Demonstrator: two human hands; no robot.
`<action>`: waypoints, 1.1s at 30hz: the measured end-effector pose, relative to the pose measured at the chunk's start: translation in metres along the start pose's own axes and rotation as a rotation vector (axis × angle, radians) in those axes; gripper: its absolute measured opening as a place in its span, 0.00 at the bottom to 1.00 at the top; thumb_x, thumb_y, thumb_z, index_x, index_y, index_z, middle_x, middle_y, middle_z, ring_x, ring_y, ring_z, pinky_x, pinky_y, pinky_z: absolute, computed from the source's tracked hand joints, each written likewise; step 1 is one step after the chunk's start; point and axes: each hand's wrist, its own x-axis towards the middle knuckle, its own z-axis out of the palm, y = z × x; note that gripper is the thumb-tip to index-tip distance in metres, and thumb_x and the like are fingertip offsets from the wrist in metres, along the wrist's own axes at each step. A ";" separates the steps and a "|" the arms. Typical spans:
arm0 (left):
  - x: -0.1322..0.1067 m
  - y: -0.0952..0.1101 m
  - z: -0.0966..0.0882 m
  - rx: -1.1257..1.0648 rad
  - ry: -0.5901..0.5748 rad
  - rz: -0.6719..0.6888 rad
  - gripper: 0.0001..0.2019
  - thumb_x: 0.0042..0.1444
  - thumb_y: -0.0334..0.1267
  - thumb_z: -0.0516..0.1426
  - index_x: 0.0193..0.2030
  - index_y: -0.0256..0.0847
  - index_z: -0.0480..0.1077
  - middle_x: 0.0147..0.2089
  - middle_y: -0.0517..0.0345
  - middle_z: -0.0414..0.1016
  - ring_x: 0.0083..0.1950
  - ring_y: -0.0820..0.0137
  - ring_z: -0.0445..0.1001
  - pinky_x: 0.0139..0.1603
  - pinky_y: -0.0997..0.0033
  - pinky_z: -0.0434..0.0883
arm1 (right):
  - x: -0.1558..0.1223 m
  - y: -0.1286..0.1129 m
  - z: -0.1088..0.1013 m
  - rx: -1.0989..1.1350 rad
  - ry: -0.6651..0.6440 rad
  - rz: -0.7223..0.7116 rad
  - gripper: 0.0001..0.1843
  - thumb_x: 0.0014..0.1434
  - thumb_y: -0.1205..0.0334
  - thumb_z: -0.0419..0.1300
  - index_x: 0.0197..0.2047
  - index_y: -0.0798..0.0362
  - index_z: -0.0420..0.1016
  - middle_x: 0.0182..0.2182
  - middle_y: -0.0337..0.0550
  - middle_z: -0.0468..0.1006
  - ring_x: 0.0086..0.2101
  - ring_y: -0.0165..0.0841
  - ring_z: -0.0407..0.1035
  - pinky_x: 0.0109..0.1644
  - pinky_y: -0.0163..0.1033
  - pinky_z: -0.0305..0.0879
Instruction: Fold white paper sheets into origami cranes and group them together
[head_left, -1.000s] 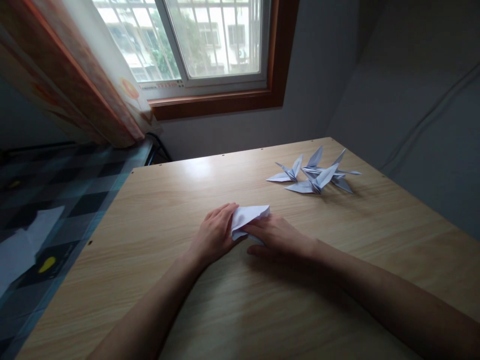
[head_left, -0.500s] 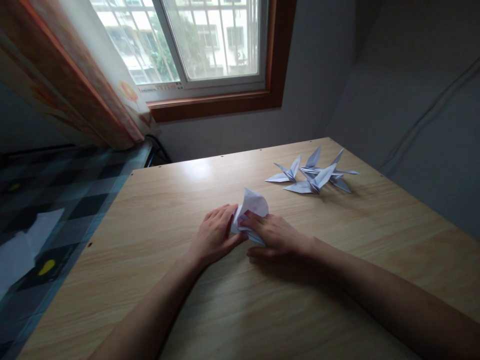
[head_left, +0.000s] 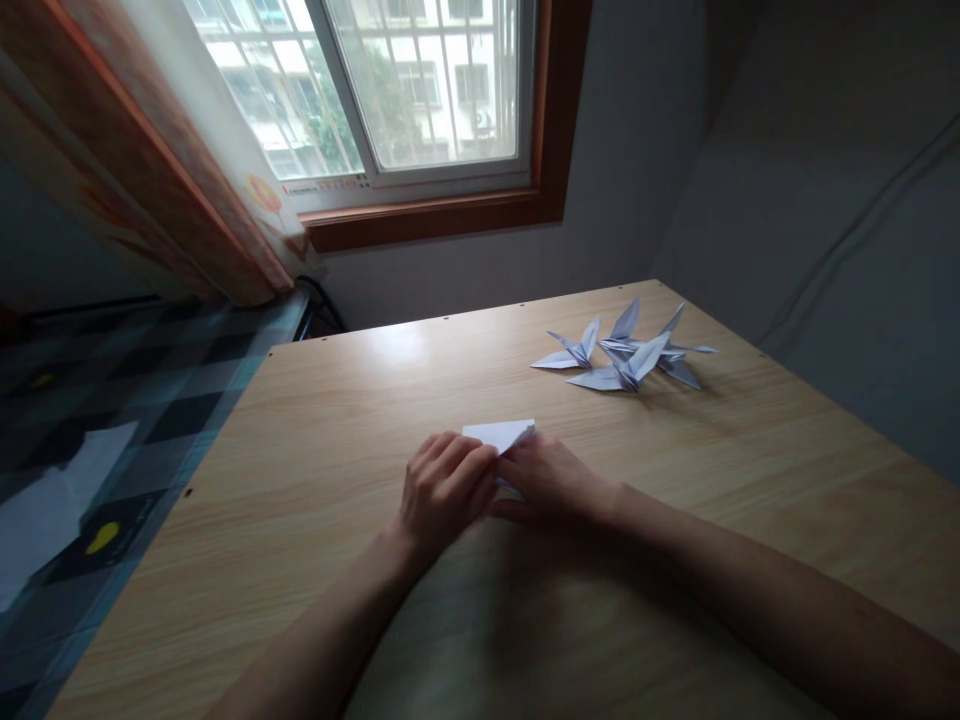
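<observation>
A piece of folded white paper (head_left: 498, 434) lies between my two hands near the middle of the wooden table. My left hand (head_left: 448, 482) is closed over its left and near side, fingers bent onto the paper. From the right, my right hand (head_left: 549, 478) grips the paper, its fingertips tucked under the raised flap and partly hidden. Only the upper flap shows plainly, with a flat far edge; most of the sheet is covered by my fingers.
Several folded paper cranes (head_left: 622, 368) sit toward the table's (head_left: 315, 420) far right corner. On the left, a checked cloth (head_left: 45, 400) carries loose white paper (head_left: 67, 500). A window (head_left: 435, 90) and an orange curtain (head_left: 187, 180) are beyond.
The paper's upright, curved flap has come down into a flatter, straight-edged shape. My left hand has shifted right and curled over the paper, while the right hand's fingers slid beneath the flap.
</observation>
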 end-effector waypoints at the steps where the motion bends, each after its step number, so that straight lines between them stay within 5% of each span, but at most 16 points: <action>1: -0.001 0.001 -0.001 0.020 0.013 0.029 0.07 0.55 0.29 0.59 0.41 0.40 0.68 0.30 0.57 0.74 0.31 0.68 0.69 0.34 0.67 0.68 | 0.000 0.000 0.001 0.004 0.006 -0.006 0.19 0.63 0.49 0.57 0.49 0.54 0.74 0.48 0.53 0.78 0.48 0.45 0.72 0.49 0.46 0.68; 6: -0.005 0.003 -0.005 0.136 0.062 0.161 0.07 0.58 0.30 0.57 0.44 0.39 0.69 0.29 0.57 0.73 0.31 0.68 0.69 0.32 0.67 0.64 | -0.001 0.002 0.006 0.070 0.033 0.009 0.17 0.62 0.52 0.58 0.51 0.50 0.73 0.50 0.48 0.78 0.50 0.44 0.72 0.49 0.44 0.69; 12: -0.011 -0.008 0.001 -0.103 0.128 -0.064 0.21 0.62 0.45 0.55 0.60 0.42 0.60 0.43 0.49 0.73 0.40 0.64 0.72 0.41 0.62 0.71 | 0.002 0.002 0.002 0.101 0.059 0.022 0.18 0.61 0.52 0.60 0.52 0.51 0.72 0.52 0.51 0.77 0.50 0.45 0.72 0.52 0.45 0.67; 15: -0.015 -0.024 0.002 -0.298 -0.034 -0.171 0.37 0.59 0.62 0.51 0.68 0.42 0.51 0.58 0.39 0.66 0.57 0.53 0.69 0.53 0.51 0.70 | 0.002 0.000 -0.002 0.131 0.058 0.053 0.18 0.61 0.50 0.60 0.49 0.52 0.73 0.49 0.52 0.78 0.48 0.44 0.72 0.50 0.44 0.68; 19: -0.017 -0.041 0.000 -0.340 -0.373 -0.319 0.49 0.50 0.64 0.59 0.72 0.43 0.46 0.68 0.36 0.57 0.66 0.45 0.61 0.62 0.44 0.64 | -0.001 0.002 -0.004 0.223 0.094 0.066 0.18 0.62 0.49 0.58 0.50 0.52 0.74 0.49 0.51 0.78 0.48 0.43 0.72 0.49 0.42 0.68; 23: -0.016 -0.045 -0.001 -0.351 -0.525 -0.410 0.48 0.44 0.56 0.67 0.69 0.45 0.54 0.63 0.43 0.67 0.61 0.49 0.68 0.60 0.48 0.66 | -0.005 0.010 0.000 0.276 0.090 0.065 0.22 0.57 0.60 0.62 0.56 0.52 0.70 0.54 0.51 0.74 0.51 0.44 0.70 0.53 0.45 0.68; 28: -0.018 -0.048 0.000 -0.426 -0.453 -0.505 0.41 0.45 0.56 0.66 0.64 0.43 0.61 0.58 0.45 0.72 0.58 0.53 0.71 0.59 0.50 0.67 | -0.007 0.016 0.003 0.275 0.070 0.095 0.29 0.55 0.65 0.60 0.61 0.54 0.65 0.65 0.55 0.61 0.56 0.47 0.67 0.58 0.49 0.66; 33: -0.013 -0.046 0.002 -0.330 -0.435 -0.549 0.29 0.54 0.50 0.61 0.60 0.41 0.66 0.50 0.47 0.76 0.52 0.57 0.73 0.55 0.52 0.68 | -0.007 0.014 0.003 0.230 0.042 0.074 0.30 0.56 0.61 0.60 0.62 0.54 0.64 0.64 0.55 0.63 0.54 0.47 0.69 0.56 0.49 0.67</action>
